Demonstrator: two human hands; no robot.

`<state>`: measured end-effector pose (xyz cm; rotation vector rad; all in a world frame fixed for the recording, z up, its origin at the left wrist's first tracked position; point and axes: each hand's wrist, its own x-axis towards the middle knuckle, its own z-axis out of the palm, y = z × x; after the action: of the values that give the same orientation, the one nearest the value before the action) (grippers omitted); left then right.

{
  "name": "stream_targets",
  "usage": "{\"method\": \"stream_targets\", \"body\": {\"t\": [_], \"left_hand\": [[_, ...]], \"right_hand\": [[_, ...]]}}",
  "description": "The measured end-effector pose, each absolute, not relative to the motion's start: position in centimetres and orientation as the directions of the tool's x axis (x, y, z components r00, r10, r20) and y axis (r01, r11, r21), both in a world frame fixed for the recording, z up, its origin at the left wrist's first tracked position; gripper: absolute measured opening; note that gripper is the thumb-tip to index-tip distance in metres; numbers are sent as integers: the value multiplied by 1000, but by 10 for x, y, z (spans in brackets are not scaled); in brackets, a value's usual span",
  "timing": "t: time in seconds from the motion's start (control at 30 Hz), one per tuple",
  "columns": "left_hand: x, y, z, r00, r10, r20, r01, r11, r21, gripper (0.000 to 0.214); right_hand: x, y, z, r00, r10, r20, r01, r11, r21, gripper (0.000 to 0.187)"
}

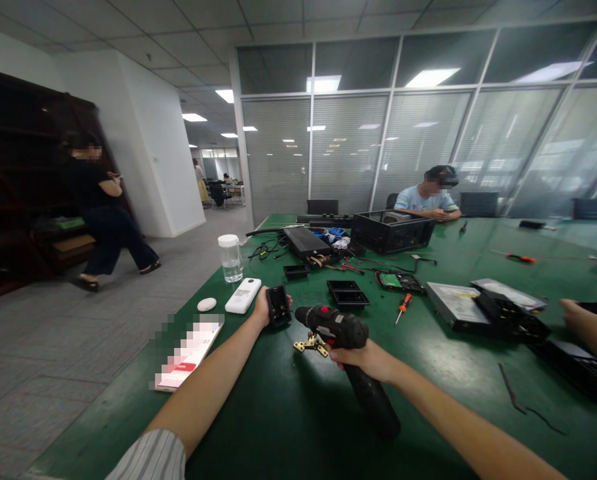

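Stretched forward, the left hand clasps a black case while the right hand grips a drill.

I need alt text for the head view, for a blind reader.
A person's left hand holds a small black part and the right hand a black power drill, over a green table. Beyond them are a bottle, an orange-handled screwdriver and an open black case.
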<state>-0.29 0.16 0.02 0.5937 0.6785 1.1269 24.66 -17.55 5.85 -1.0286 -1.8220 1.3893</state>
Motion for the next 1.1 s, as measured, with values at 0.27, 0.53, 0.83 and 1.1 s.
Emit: {"method": "stream_targets", "body": {"t": [0.27, 0.53, 0.83, 1.1], "left_hand": [[-2, 5, -5, 250, 962, -105, -560, 233, 795, 56], [-3, 6, -5, 265, 955, -129, -590, 267, 762, 54], [-4, 6, -6, 266, 958, -107, -574, 246, 781, 56], [-3, 7, -6, 264, 956, -130, -570, 263, 778, 57]], "right_hand": [[245, -179, 63, -486, 874, 17, 264, 166, -950, 31], [243, -181, 69, -512, 858, -25, 247, 120, -961, 27], [245, -177, 62, -508, 861, 28, 227, 165, -960, 26], [243, -179, 63, -487, 873, 26, 204, 143, -969, 29]]}}
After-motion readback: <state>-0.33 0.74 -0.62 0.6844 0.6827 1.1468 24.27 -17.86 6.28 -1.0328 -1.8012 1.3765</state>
